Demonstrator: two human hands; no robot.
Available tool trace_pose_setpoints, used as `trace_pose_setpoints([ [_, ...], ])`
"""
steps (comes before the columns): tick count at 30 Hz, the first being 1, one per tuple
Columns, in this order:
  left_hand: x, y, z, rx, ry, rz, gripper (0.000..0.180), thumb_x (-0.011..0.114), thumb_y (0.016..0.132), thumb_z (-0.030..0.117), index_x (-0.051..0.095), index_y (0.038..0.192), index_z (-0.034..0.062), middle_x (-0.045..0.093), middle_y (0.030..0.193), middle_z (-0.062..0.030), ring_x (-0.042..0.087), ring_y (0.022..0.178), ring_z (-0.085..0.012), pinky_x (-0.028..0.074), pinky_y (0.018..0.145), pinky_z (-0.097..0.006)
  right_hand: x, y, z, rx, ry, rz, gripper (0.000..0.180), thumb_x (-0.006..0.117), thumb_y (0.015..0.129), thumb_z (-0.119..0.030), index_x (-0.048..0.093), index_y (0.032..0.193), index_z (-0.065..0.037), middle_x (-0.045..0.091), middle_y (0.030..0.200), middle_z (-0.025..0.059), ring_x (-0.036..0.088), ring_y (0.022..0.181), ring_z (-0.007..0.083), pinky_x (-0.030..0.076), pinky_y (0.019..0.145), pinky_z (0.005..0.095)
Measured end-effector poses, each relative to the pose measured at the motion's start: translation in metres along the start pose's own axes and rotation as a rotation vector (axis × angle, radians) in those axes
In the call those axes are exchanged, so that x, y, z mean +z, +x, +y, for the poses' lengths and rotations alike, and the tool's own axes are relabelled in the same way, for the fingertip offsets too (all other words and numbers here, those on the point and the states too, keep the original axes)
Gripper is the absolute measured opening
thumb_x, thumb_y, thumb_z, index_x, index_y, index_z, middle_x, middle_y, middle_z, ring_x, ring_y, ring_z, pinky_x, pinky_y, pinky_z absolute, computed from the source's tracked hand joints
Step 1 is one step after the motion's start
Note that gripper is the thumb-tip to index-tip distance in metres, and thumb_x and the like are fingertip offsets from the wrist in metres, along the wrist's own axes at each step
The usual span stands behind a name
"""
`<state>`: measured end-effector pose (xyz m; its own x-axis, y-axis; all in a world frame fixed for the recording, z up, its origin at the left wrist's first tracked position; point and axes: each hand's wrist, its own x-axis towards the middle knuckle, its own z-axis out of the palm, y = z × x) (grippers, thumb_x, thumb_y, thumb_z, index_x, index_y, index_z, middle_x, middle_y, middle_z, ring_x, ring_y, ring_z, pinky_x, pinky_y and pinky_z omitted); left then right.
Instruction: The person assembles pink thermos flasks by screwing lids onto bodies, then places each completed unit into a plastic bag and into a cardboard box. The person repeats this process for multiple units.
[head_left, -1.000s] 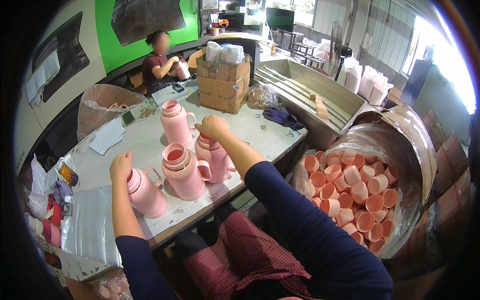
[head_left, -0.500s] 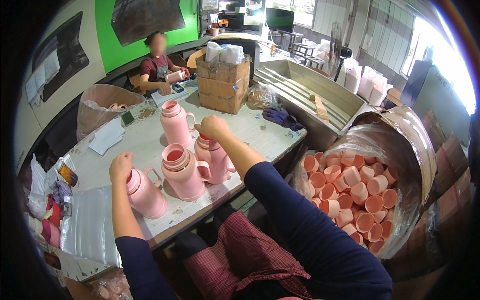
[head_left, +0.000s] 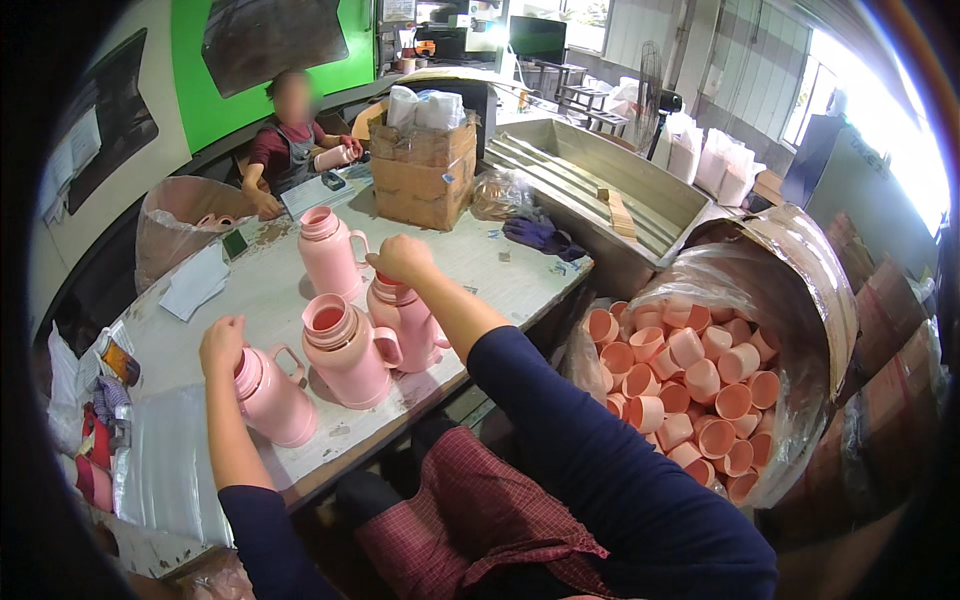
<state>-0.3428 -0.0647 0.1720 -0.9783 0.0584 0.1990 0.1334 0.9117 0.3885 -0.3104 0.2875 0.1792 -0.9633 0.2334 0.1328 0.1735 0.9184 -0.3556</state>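
Far left: your left hand (head_left: pixel 222 347) is curled at the mouth of the left jug (head_left: pixel 279 402), near the table's front edge. Fingertips hidden; cannot tell whether they pinch the rim or something inside. Holding from above probably steadies the jug, leaving its handle free. It appears to lean, though the curved view may cause that.

Centre: the back jug (head_left: pixel 330 255) and front jug (head_left: pixel 348 360) stand untouched on the white table (head_left: pixel 470 265), between your arms. This close grouping likely keeps all four within easy reach. Their handles point rightward.

Right of centre: your right hand (head_left: pixel 402 260) is bent over the mouth of the right jug (head_left: pixel 405 320); its grip is likewise hidden, so you cannot tell whether it pinches.

Far right: loose cups (head_left: pixel 739 362) fill a plastic-lined bin (head_left: pixel 800 235), seemingly placed beside you for reach.

Appearance: all four jugs are glossy pale pink, round-shouldered, with stepped necks and loop handles. The front jug's open mouth shows a redder interior.
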Motion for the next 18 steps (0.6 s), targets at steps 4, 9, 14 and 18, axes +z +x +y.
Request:
trace_pose_setpoints([
  [4, -0.003, -0.004, 0.005, -0.008, -0.016, 0.016, 0.043, 0.045, 0.094, 0.041, 0.070, 0.093, 0.0061, 0.071, 0.079, -0.0122, 0.067, 0.087, -0.0342, 0.048, 0.082, -0.047, 0.002, 0.002, 0.001, -0.006, -0.009, 0.005, 0.047, 0.056, 0.086, -0.046, 0.075, 0.104, -0.006, 0.071, 0.109, 0.0196, 0.069, 0.101, 0.0341, 0.054, 0.088, 0.0423],
  [9, -0.004, -0.005, 0.006, 0.015, -0.009, 0.006, 0.044, 0.045, 0.094, 0.041, 0.070, 0.090, 0.0055, 0.071, 0.077, -0.0125, 0.066, 0.086, -0.0361, 0.048, 0.082, -0.048, 0.008, 0.004, 0.004, -0.039, 0.008, 0.086, 0.056, 0.057, 0.087, -0.054, 0.075, 0.096, -0.003, 0.072, 0.098, 0.0221, 0.069, 0.095, 0.0379, 0.054, 0.085, 0.0447],
  [14, 0.001, -0.002, -0.003, 0.031, -0.007, 0.034, 0.045, 0.044, 0.094, 0.042, 0.070, 0.089, 0.0052, 0.071, 0.077, -0.0129, 0.066, 0.085, -0.0358, 0.048, 0.082, -0.047, 0.012, 0.010, 0.008, -0.047, -0.005, 0.047, 0.056, 0.057, 0.087, -0.055, 0.076, 0.096, -0.003, 0.072, 0.098, 0.0219, 0.069, 0.094, 0.0373, 0.055, 0.083, 0.0448],
  [18, 0.004, 0.004, -0.008, 0.057, 0.020, -0.007, 0.046, 0.043, 0.094, 0.041, 0.070, 0.091, 0.0042, 0.072, 0.077, -0.0136, 0.067, 0.084, -0.0349, 0.048, 0.082, -0.047, 0.014, 0.011, 0.009, -0.070, 0.017, 0.039, 0.054, 0.057, 0.087, -0.053, 0.075, 0.095, -0.003, 0.072, 0.096, 0.0219, 0.069, 0.094, 0.0377, 0.055, 0.083, 0.0460],
])
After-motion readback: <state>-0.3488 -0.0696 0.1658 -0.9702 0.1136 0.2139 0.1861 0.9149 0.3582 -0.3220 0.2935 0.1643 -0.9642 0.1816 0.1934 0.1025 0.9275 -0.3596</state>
